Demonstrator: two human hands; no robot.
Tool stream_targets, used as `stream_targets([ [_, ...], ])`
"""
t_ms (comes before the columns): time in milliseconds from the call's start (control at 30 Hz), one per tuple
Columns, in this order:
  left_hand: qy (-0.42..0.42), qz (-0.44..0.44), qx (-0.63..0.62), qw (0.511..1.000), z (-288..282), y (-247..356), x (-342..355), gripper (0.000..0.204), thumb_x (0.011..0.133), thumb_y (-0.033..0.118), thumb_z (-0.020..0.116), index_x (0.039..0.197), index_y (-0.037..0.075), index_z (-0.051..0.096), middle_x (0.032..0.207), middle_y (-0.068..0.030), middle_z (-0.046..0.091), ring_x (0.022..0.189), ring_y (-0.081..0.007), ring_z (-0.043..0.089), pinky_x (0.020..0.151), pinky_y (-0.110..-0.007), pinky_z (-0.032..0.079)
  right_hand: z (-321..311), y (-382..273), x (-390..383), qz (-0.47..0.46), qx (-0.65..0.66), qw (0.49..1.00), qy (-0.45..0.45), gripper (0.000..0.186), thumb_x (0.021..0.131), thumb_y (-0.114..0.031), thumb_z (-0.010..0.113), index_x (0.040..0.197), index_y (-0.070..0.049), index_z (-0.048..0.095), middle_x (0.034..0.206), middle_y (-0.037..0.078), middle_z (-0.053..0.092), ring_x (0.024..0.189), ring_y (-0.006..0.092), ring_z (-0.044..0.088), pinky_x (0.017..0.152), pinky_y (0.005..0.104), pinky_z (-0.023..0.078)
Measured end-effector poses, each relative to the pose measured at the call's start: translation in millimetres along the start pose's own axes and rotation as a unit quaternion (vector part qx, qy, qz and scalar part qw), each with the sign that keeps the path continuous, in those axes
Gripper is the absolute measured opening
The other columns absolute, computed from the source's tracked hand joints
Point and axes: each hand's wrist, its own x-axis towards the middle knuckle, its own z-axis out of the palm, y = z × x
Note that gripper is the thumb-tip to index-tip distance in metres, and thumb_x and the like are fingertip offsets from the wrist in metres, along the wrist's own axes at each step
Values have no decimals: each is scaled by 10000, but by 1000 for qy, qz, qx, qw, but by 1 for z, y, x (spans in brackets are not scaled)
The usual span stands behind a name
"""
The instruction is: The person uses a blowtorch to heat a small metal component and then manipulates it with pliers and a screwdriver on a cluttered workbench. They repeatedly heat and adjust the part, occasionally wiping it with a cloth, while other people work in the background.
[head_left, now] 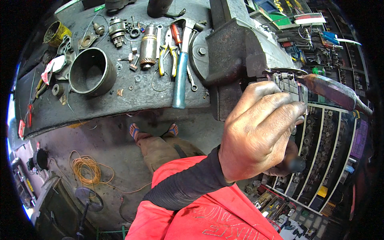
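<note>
My left hand (pixel 260 132), in a black sleeve, reaches across to the bench vise (pixel 236 52) at the right. Its fingers are bent round a slotted metal part (pixel 287 80) at the vise's jaw; the hand covers much of that part. Touching or close to its right side is a dark, rust-stained bar (pixel 332 91) with a thin rod at its outer end. Below the left hand, mostly hidden behind it, a dark shape looks like my right hand (pixel 282 164). A blurred round end is beside it, and what those fingers do cannot be made out.
On the dark workbench (pixel 160 100) lie a hammer (pixel 184 64), pliers (pixel 169 54), an armature (pixel 148 48), a pinion drive (pixel 117 32) and a hollow metal cylinder (pixel 91 72). Shelves of parts (pixel 316 152) stand at the right. A coiled orange cable (pixel 86 170) lies on the floor.
</note>
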Motion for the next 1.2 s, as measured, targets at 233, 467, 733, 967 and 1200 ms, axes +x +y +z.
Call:
stream_targets([
  [233, 11, -4, -12, 1000, 3, -1, 0, 358, 706, -31, 817, 1054, -1, 739, 1028, -134, 712, 978, -359, 665, 872, -437, 562, 1, -1, 0, 3, 1, 1000, -3, 518, 678, -100, 895, 1179, -47, 778, 994, 132, 771, 882, 304, 742, 836, 348, 566],
  [467, 4, -11, -12, 1000, 3, 0, -1, 354, 703, -32, 818, 1047, 4, 741, 1026, -131, 714, 977, -356, 667, 877, -437, 560, 2, -1, -2, 5, 3, 1000, -6, 513, 679, -99, 893, 1176, -47, 778, 990, 131, 770, 875, 301, 741, 828, 348, 565],
  [733, 0, -13, -18, 1000, 2, -2, 1, 360, 697, -22, 844, 1042, 19, 751, 997, -124, 725, 953, -358, 671, 874, -440, 557, 3, 0, -6, 12, 11, 1000, -12, 507, 681, -98, 892, 1172, -46, 778, 984, 129, 768, 868, 298, 739, 819, 347, 563],
  [967, 2, -21, -28, 999, 2, -2, 2, 341, 701, -15, 867, 1022, 27, 759, 975, -122, 738, 930, -356, 677, 861, -441, 553, 0, 2, -9, 21, 12, 1000, -15, 502, 682, -97, 891, 1168, -46, 778, 980, 128, 767, 861, 296, 737, 811, 346, 562],
  [1200, 7, -22, -21, 1000, 2, -1, 3, 333, 711, -4, 881, 1022, 26, 766, 960, -120, 746, 925, -345, 679, 862, -442, 553, -4, 4, -15, 34, 15, 999, -17, 497, 683, -97, 889, 1165, -46, 778, 975, 127, 766, 855, 293, 735, 803, 346, 561],
])
